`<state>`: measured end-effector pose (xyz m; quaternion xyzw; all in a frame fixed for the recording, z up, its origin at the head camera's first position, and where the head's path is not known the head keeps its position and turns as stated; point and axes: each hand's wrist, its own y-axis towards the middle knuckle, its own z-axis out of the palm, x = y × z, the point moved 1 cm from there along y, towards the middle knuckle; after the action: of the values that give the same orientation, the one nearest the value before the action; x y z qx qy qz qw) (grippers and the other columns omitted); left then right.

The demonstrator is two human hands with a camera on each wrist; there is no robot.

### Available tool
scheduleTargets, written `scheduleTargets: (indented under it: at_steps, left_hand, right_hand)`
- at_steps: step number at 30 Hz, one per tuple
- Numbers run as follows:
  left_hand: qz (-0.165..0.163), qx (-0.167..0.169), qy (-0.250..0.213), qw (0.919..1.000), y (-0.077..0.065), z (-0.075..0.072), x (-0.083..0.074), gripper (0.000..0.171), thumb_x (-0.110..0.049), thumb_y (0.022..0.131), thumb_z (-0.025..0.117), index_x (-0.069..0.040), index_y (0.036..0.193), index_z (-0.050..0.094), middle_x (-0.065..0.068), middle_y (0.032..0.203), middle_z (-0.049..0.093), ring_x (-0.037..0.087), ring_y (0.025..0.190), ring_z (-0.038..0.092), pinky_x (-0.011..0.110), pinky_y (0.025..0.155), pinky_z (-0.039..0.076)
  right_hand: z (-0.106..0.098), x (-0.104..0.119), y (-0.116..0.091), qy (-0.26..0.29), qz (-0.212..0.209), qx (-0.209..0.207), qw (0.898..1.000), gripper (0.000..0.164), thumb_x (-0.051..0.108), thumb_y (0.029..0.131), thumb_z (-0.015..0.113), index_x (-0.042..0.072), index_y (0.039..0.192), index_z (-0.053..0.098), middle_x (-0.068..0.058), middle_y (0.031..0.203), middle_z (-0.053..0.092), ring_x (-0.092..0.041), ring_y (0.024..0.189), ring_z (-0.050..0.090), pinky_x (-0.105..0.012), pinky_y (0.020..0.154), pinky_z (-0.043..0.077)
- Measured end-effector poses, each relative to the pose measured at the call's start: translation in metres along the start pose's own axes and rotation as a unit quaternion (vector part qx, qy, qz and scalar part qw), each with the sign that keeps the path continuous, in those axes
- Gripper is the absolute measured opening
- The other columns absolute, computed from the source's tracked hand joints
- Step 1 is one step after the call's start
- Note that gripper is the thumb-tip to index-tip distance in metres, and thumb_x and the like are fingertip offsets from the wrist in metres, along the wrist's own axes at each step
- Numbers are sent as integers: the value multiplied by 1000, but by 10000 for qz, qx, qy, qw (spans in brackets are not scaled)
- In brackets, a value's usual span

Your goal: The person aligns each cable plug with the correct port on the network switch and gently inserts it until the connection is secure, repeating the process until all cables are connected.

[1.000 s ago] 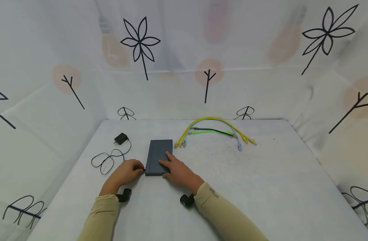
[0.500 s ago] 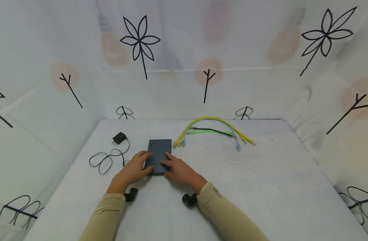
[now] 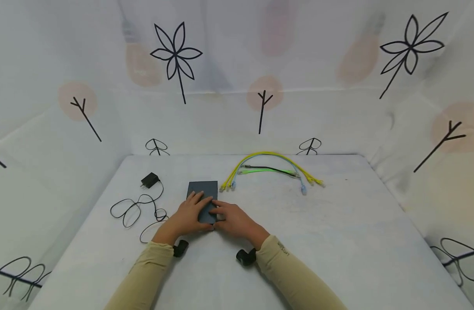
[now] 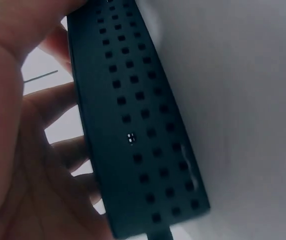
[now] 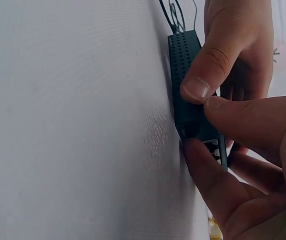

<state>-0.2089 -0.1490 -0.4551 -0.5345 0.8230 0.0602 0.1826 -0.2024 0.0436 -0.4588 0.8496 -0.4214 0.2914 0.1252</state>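
Observation:
A flat dark blue-grey network switch (image 3: 203,187) lies on the white table. My left hand (image 3: 185,218) holds it, with the fingers spread over its top and the thumb along the near side. That side, dotted with square vent holes, shows in the left wrist view. My right hand (image 3: 237,218) grips the right end, its thumb at the near side and its index finger at the port end (image 5: 212,146) in the right wrist view. The two thumbs nearly meet. A thin black cord (image 5: 175,17) leaves the switch's other end.
A black power adapter (image 3: 150,180) and its looped black cord (image 3: 138,202) lie to the left. Behind and right of the switch are several network cables: yellow cables (image 3: 265,152), a light blue cable (image 3: 302,185), a black cable (image 3: 272,168) and a green cable (image 3: 256,171).
My left hand has moved from the switch's near left corner, where it was at the cord, to over its top, with the thumb sliding right toward my right thumb. My right hand stays at the right end.

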Motion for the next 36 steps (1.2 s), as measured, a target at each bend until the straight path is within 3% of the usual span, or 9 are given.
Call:
scheduleTargets:
  at_steps: [17,27,36]
  left_hand:
    - [-9,-120,-43,9999,1,5,-2,88,-55,76,76,-23,150,39,14,160,22,45,148,11,68,106,30]
    - [-53,-15,-84,9999,0,6,0,84,-57,79,73,-32,150,36,13,162,17,44,149,7,69,105,29]
    - [-118,80,-129,9998,2,5,0,82,-57,79,72,-32,150,38,11,163,15,42,150,4,70,105,28]
  right_hand:
    - [1,-6,-1,372,-129,-290,9988,38,23,91,69,15,127,66,-3,150,46,-24,139,43,-43,106,43]
    - [0,-8,-1,393,-227,-379,9983,33,23,89,71,16,121,69,-3,145,52,-23,136,47,-41,103,46]
    - [0,-11,-1,539,-324,-568,9964,30,23,90,70,15,118,70,-3,138,57,-22,128,54,-38,97,49]
